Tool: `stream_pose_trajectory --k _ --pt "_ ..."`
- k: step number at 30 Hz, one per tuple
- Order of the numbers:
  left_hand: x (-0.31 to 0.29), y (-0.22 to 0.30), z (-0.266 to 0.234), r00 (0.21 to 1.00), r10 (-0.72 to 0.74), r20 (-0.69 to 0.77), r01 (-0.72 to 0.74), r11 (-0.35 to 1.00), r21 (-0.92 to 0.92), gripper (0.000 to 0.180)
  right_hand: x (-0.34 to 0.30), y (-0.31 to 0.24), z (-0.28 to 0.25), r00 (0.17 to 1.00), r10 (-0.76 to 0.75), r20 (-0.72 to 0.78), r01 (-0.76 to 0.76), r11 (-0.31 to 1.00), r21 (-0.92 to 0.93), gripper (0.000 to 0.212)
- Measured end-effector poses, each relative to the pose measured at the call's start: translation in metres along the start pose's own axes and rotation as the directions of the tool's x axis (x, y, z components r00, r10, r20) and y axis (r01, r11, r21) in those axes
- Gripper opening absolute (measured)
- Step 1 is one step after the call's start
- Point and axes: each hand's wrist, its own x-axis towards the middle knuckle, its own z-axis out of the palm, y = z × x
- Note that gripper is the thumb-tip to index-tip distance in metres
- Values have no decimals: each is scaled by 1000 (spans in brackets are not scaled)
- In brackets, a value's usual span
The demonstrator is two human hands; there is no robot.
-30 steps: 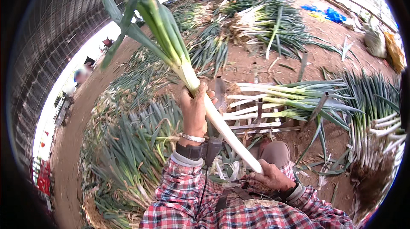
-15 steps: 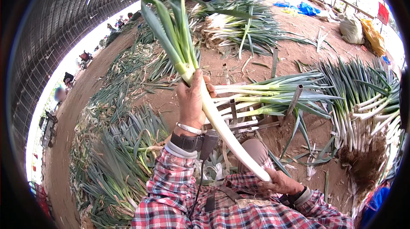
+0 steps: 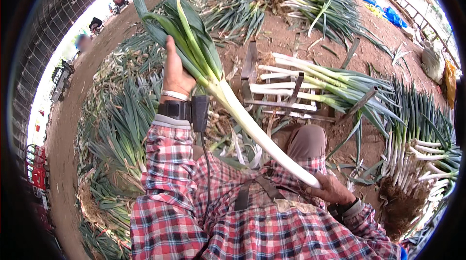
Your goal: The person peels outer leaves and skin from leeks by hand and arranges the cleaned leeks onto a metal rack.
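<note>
A single large leek [image 3: 257, 131] lies slantwise across the front of my body, green leaves up at the left and white shank down at the right. My left hand [image 3: 177, 74] is at the lower part of its leaves, thumb raised, with the fingers hidden behind the greenery. At the white lower end, my right hand [image 3: 333, 189] is closed round the tip, which it covers. Beyond my knee, several leeks [image 3: 315, 85] rest side by side on a low metal frame [image 3: 250, 63] with upright posts, white ends toward the left.
Leeks with soil-covered roots are heaped at the right [image 3: 412, 119]. Another leek pile [image 3: 313, 5] lies farther back. Loose leaves and leeks [image 3: 121, 119] spread along the left. Blue plastic [image 3: 394, 16] and a pale sack [image 3: 432, 61] are at the far right.
My left hand has moved from the upper shank up to the leaves, its thumb now raised. The leek has swung toward the left and lower, with its white end still in my right hand.
</note>
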Motion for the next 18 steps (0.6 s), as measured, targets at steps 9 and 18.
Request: stream_pose_trajectory --k 9,18 --pt "-37 -32 -25 920 -196 340 239 967 -88 59 34 -6 22 1000 11 -20 -12 1000 -22 45" --pt "-63 -84 80 936 -108 336 18 965 260 44 6 -4 33 969 84 -232 -67 995 78 48"
